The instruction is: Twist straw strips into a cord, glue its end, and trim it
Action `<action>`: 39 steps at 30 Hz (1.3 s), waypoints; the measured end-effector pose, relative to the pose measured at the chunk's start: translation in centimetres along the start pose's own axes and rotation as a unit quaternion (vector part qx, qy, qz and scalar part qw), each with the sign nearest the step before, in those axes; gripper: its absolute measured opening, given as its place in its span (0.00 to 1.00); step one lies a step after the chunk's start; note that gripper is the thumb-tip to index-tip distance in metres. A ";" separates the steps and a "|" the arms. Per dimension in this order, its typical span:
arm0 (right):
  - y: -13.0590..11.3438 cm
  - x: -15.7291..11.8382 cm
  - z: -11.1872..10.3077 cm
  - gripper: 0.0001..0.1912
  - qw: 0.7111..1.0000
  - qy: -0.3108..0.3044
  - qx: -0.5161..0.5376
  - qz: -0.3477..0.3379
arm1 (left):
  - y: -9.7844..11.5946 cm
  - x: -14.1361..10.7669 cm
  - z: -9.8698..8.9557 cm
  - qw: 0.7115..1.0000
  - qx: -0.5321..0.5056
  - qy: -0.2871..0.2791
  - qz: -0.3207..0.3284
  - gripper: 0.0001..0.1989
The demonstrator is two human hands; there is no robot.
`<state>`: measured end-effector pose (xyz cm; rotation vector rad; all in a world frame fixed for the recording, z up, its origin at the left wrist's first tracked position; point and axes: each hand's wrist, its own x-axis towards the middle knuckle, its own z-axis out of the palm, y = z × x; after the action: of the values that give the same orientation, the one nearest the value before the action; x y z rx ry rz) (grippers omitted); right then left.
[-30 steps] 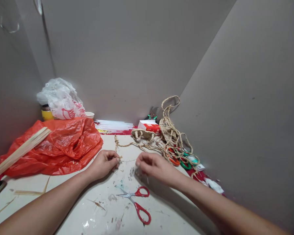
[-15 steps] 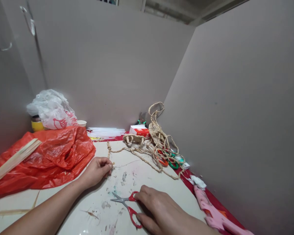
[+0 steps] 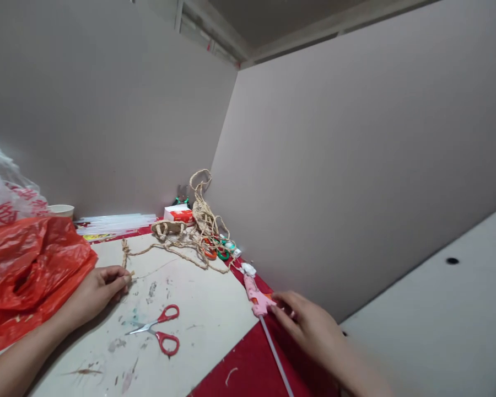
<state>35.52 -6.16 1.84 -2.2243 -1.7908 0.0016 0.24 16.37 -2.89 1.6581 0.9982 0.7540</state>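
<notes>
My glue gun (image 3: 255, 295) lies along the white board's (image 3: 206, 325) right edge, nozzle pointing away and slightly left, its long axis continued towards me by the glue stick (image 3: 275, 353). I have the right hand (image 3: 316, 331) angled in from the right, fingers parted about the handle; my left hand (image 3: 97, 292), knuckles up, pinches a thin strand (image 3: 152, 271)

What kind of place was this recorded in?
Probably a small craft workstation in a partitioned cubicle: grey panels close in the white work surface, which holds red-handled scissors and braided cord, with a pink glue gun at its edge.
</notes>
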 end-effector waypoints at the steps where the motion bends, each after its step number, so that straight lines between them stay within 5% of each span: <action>1: 1.2 -0.6 0.1 0.16 1.000 0.010 -0.007 0.022 | 0.1 0.0 0.0 1.000 0.003 0.002 0.000 0.17; 5: 3.3 -2.6 0.7 0.16 0.998 0.035 -0.002 0.053 | 0.6 -0.3 -0.1 1.000 0.013 0.001 0.013 0.17; 12: 1.1 -2.3 0.5 0.17 0.999 0.038 0.026 0.018 | 0.5 -0.5 -0.1 1.000 -0.003 0.012 0.023 0.16; 16: -1.8 -0.8 0.8 0.15 0.997 0.013 0.057 -0.043 | 0.4 -0.8 0.0 0.999 -0.013 0.010 0.036 0.13; 26: -13.7 2.4 2.9 0.10 0.964 -0.089 0.064 -0.244 | 0.3 -0.9 0.1 0.998 -0.065 0.017 0.007 0.13; 39: -17.6 6.0 4.6 0.09 0.955 -0.112 0.084 -0.262 | -0.2 -0.5 0.2 0.989 -0.106 0.091 0.041 0.16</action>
<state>19.23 3.89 2.41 -1.6292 -2.3539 0.2948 0.08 15.85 -3.11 1.4715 0.9433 1.0448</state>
